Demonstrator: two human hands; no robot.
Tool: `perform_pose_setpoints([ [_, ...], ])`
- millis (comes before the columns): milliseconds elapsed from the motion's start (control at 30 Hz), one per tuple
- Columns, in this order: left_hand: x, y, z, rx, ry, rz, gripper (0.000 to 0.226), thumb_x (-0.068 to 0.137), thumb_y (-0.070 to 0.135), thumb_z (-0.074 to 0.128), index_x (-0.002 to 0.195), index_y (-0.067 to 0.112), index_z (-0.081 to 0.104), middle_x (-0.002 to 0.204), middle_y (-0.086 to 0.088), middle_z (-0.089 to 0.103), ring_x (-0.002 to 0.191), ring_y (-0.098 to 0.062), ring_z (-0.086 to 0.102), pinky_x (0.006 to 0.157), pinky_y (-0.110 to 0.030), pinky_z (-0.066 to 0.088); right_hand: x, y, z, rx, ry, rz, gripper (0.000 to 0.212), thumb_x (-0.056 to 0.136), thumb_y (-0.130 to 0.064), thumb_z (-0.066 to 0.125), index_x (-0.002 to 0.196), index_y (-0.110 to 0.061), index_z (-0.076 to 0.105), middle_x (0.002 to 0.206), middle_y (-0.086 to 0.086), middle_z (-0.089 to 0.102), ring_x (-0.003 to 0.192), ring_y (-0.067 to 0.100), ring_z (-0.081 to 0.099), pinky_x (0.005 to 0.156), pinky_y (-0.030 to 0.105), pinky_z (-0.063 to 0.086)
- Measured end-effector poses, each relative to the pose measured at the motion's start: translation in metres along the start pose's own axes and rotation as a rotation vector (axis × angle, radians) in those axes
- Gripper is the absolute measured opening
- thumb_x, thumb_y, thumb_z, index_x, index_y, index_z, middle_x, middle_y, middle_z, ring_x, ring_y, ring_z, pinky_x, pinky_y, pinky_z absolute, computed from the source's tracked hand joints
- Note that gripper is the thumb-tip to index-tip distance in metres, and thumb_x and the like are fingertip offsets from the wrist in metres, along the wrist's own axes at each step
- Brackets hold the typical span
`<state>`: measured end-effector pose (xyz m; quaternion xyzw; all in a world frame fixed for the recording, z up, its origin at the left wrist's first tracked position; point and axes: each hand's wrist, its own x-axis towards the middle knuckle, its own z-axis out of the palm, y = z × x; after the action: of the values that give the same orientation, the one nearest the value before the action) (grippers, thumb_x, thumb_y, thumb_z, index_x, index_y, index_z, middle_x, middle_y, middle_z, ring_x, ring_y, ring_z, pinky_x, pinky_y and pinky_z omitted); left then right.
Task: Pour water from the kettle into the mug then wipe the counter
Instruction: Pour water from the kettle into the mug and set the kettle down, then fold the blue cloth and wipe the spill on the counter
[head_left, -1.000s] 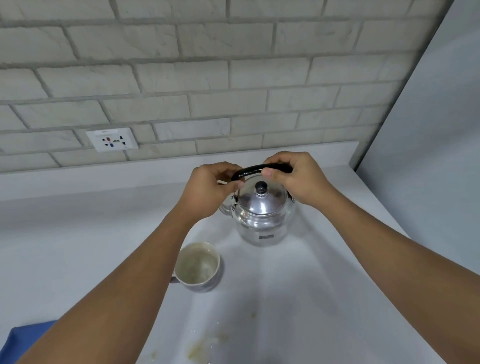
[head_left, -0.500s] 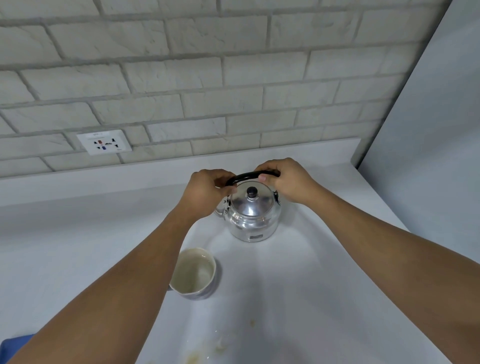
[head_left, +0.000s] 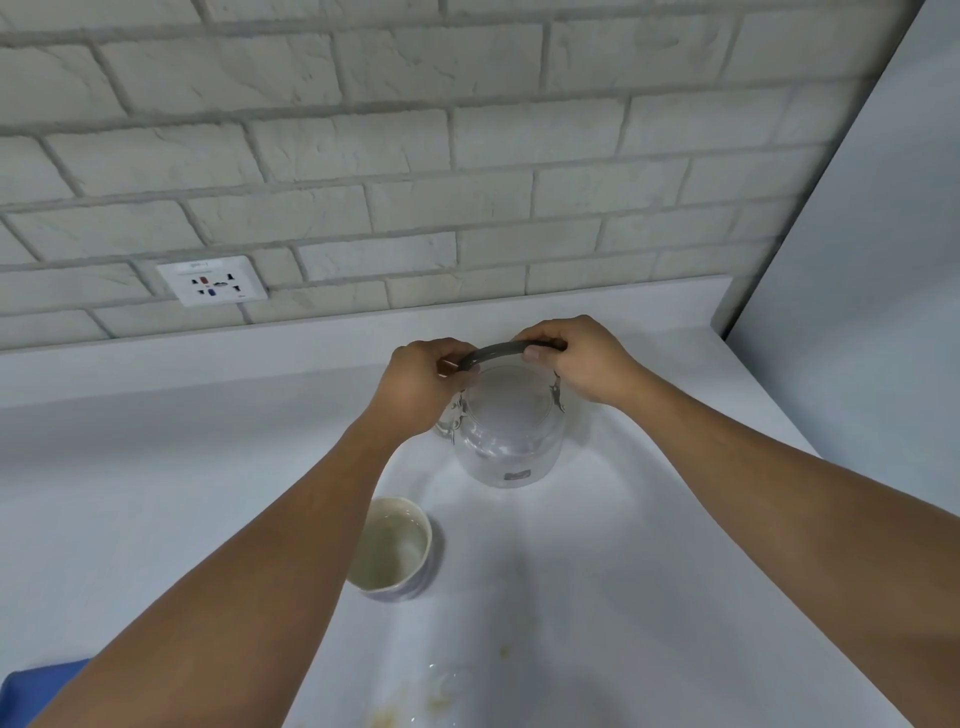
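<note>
A shiny steel kettle (head_left: 511, 441) stands on the white counter (head_left: 649, 571) near the back wall; it looks blurred and washed out. Its dark arched handle (head_left: 498, 351) spans the top. My left hand (head_left: 421, 384) grips the handle's left end and my right hand (head_left: 576, 358) grips its right end. A cream mug (head_left: 392, 548) sits on the counter in front of the kettle and to the left, partly behind my left forearm. Its handle is hidden.
Brownish spill stains and wet drops (head_left: 441, 696) mark the counter near the front edge. A blue cloth (head_left: 36, 693) lies at the bottom left corner. A wall socket (head_left: 212, 280) sits on the brick backsplash. A grey panel (head_left: 857, 312) bounds the right.
The view has tilted up slightly, so kettle and mug sit lower in frame. Both hands keep hold of the handle. The kettle now appears blurred.
</note>
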<state>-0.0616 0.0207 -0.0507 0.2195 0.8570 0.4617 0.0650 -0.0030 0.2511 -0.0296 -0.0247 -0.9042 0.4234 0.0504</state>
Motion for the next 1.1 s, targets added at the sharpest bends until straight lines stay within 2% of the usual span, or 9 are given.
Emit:
perform_pose_setpoints([
  [133,-0.005,0.004,-0.004,-0.008,-0.014,-0.003,0.041,0.087,0.010,0.080,0.124,0.027,0.073,0.114,0.014,0.075,0.098,0.000,0.071,0.084,-0.015,0.051,-0.003,-0.005,-0.004,-0.004,0.003,0.019,0.029,0.090,-0.017,0.072,0.119,-0.022,0.075,0.117,-0.005,0.074,0.109,0.012,0.066,0.098,0.023,0.046],
  [267,-0.026,0.009,-0.024,-0.017,0.067,0.055,0.048,0.086,0.016,0.084,0.131,0.023,0.070,0.131,0.007,0.070,0.113,-0.009,0.068,0.095,-0.015,0.050,-0.012,-0.022,-0.007,-0.062,0.057,-0.030,0.036,0.087,-0.026,0.076,0.123,-0.029,0.071,0.119,-0.009,0.067,0.110,0.009,0.060,0.098,0.025,0.045],
  [367,-0.054,0.012,-0.046,0.008,0.076,0.092,0.050,0.085,0.021,0.086,0.132,0.024,0.070,0.132,0.010,0.070,0.116,-0.007,0.067,0.100,-0.019,0.050,-0.025,-0.042,-0.004,-0.062,0.045,-0.069,0.038,0.086,-0.028,0.076,0.123,-0.033,0.071,0.119,-0.014,0.062,0.111,0.006,0.057,0.096,0.025,0.046],
  [500,-0.096,0.014,-0.076,0.024,0.031,0.102,0.056,0.082,0.026,0.088,0.134,0.026,0.068,0.133,0.013,0.070,0.120,-0.004,0.066,0.107,-0.024,0.049,-0.045,-0.075,0.014,-0.037,-0.016,-0.104,0.040,0.083,-0.027,0.078,0.123,-0.030,0.071,0.122,-0.012,0.066,0.111,0.007,0.062,0.099,0.028,0.048],
  [700,-0.174,-0.010,-0.126,0.076,0.000,0.027,0.059,0.081,0.031,0.088,0.135,0.035,0.067,0.132,0.016,0.069,0.121,0.000,0.064,0.108,-0.021,0.049,-0.079,-0.135,0.075,-0.002,-0.130,-0.098,0.045,0.084,-0.033,0.078,0.128,-0.033,0.067,0.113,-0.022,0.064,0.103,-0.003,0.061,0.080,0.018,0.049],
  [800,-0.221,-0.038,-0.150,0.065,0.022,-0.034,0.058,0.079,0.033,0.089,0.133,0.038,0.068,0.132,0.019,0.068,0.122,-0.001,0.063,0.108,-0.020,0.047,-0.101,-0.158,0.118,0.037,-0.157,-0.096,0.047,0.084,-0.033,0.077,0.129,-0.033,0.066,0.117,-0.020,0.067,0.098,-0.003,0.064,0.080,0.017,0.049],
  [967,-0.287,-0.096,-0.192,0.053,0.096,-0.164,0.045,0.084,0.040,0.082,0.127,0.046,0.068,0.130,0.030,0.066,0.122,0.006,0.061,0.103,-0.015,0.045,-0.141,-0.182,0.201,0.190,-0.195,-0.025,0.044,0.083,-0.027,0.079,0.126,-0.033,0.068,0.115,-0.017,0.067,0.089,0.003,0.069,0.079,0.025,0.056],
  [1067,-0.319,-0.130,-0.209,0.080,0.141,-0.231,0.038,0.089,0.035,0.079,0.113,0.060,0.065,0.116,0.050,0.061,0.110,0.024,0.056,0.089,-0.002,0.043,-0.161,-0.188,0.251,0.198,-0.201,0.014,0.043,0.084,-0.031,0.077,0.126,-0.035,0.067,0.113,-0.021,0.066,0.087,-0.003,0.067,0.079,0.023,0.056],
  [1100,-0.327,-0.141,-0.214,0.091,0.141,-0.254,0.038,0.090,0.034,0.078,0.111,0.062,0.063,0.113,0.052,0.059,0.107,0.024,0.056,0.088,-0.003,0.042,-0.167,-0.190,0.268,0.206,-0.211,0.039,0.043,0.084,-0.033,0.076,0.126,-0.036,0.066,0.114,-0.022,0.066,0.087,-0.006,0.066,0.079,0.022,0.055],
])
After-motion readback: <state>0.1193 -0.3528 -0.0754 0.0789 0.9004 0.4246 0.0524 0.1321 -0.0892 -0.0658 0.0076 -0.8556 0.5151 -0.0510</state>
